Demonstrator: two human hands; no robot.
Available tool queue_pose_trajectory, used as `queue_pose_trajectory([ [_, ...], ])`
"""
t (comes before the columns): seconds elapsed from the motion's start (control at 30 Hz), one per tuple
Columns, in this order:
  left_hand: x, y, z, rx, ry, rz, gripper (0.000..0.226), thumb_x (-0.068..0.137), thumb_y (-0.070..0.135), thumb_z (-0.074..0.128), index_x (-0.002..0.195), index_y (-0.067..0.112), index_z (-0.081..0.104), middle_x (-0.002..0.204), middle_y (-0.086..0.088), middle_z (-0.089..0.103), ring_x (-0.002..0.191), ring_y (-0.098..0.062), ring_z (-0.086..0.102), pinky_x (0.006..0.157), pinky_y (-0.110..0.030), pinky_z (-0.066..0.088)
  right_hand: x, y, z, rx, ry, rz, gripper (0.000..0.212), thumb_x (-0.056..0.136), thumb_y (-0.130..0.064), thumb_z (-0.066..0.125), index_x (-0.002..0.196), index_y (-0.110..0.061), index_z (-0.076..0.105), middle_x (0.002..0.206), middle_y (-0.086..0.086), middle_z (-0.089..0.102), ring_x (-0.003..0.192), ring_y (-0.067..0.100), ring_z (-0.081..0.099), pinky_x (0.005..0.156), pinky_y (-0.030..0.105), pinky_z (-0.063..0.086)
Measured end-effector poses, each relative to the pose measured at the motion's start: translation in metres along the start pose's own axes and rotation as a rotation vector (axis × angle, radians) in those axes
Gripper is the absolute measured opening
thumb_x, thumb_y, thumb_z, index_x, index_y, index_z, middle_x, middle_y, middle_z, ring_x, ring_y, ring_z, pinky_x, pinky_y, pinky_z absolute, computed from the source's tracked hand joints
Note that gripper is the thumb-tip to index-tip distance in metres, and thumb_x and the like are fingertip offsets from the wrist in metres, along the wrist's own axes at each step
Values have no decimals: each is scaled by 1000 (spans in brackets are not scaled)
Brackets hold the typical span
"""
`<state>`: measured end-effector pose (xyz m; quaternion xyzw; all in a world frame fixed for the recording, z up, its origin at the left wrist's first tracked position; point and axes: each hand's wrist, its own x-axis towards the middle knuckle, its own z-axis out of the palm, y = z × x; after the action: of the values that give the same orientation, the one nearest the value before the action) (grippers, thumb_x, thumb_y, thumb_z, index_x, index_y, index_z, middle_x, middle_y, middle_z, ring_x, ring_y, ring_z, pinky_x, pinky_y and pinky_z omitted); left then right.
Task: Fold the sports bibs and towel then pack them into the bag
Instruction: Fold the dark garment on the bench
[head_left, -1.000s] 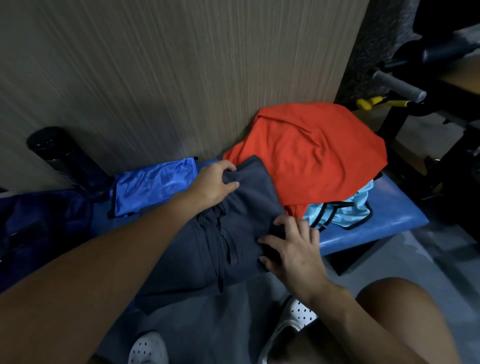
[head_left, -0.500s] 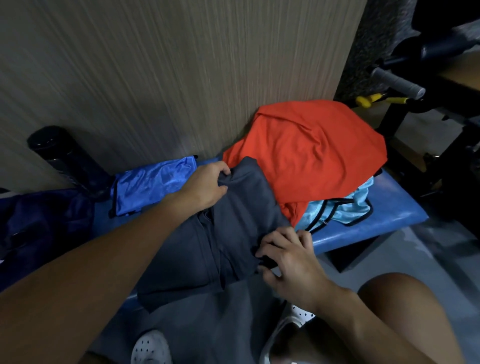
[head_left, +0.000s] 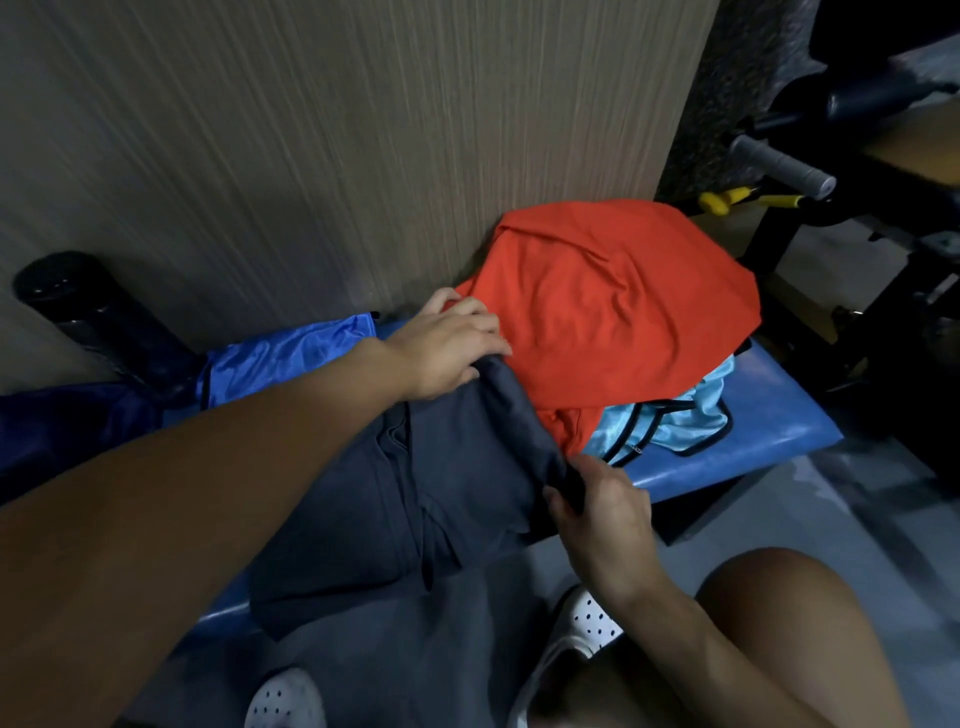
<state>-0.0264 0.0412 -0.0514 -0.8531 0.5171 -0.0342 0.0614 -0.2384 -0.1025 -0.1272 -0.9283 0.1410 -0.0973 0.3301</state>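
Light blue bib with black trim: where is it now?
Head view, right of centre: the light blue bib lies on the blue bench, mostly under the orange garment, just beyond the right hand.

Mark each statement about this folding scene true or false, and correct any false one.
1. The left-hand grip and the right-hand grip both hold the dark grey fabric garment. True.
2. The bright orange cloth lies underneath the light blue bib with black trim. False: the orange cloth lies on top of that bib.
3. A shiny royal blue bib lies on the blue padded bench, to the left of the grey garment. True.
4. The right-hand grip rests flat and open on the bench. False: it pinches the grey garment's near right edge.
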Motion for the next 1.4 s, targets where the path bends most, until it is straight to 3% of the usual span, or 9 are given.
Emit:
queue_pose_trajectory([
  [0.17,-25,-20,-8,-12,138,57,26,74,18,73,99,24,69,107,9,61,119,-17,45,104,-39,23,-5,-20,-2,160,90,-184,4,84,-28,59,82,-25,58,76,-13,51,77,16,55,72,38,46],
  [0.33,-82,-41,-17,38,219,43,29,66,16,73,94,23,65,105,2,62,112,-20,49,97,-37,29,-17,-58,5,312,84,-407,12,85,-29,58,88,-19,64,79,-13,54,73,3,51,70,11,35],
  [0.47,-138,-54,-18,64,238,-12,20,73,22,57,92,20,63,102,2,60,103,-24,56,88,-35,35,-33,-93,32,318,46,-585,11,84,-25,61,90,-16,63,80,-3,58,74,12,56,67,21,41],
  [0.53,-163,-60,-15,78,228,-61,25,74,24,47,92,20,63,101,1,60,101,-25,57,84,-35,36,-41,-114,50,326,-5,-625,12,83,-24,62,91,-16,62,80,-1,57,74,15,56,66,26,44],
  [0.77,-235,-70,27,177,44,-409,54,51,1,80,98,20,63,106,-6,58,100,-30,54,74,-38,41,-65,-162,92,158,-505,-682,35,91,-36,53,118,-15,61,110,2,56,101,23,56,88,36,48],
  [0.93,-238,-53,40,-229,174,-513,50,81,14,56,131,13,57,133,-15,50,122,-35,49,101,-49,45,-64,-153,100,-122,-115,-636,29,83,-42,50,102,-24,65,103,-3,58,96,22,54,79,36,40],
  [1.1,-230,-25,51,-533,-95,-628,55,101,43,48,153,38,30,162,-1,12,149,-22,16,121,-38,21,-61,-139,110,-344,-177,-501,39,86,-49,42,103,-26,68,109,-1,62,102,26,58,87,44,44],
  [1.23,-233,-9,59,-359,-124,-707,59,98,59,25,154,37,25,156,-6,25,138,-31,29,116,-42,29,-55,-127,105,-371,-114,-546,37,93,-45,39,100,-24,68,102,-2,63,99,22,59,91,41,35],
  [1.4,-248,32,42,-135,-38,-741,72,87,63,5,136,33,48,110,-4,59,95,-33,62,74,-39,53,-31,-110,90,-419,-2,-473,38,94,-41,36,89,-22,68,88,-1,63,92,22,62,98,44,37],
])
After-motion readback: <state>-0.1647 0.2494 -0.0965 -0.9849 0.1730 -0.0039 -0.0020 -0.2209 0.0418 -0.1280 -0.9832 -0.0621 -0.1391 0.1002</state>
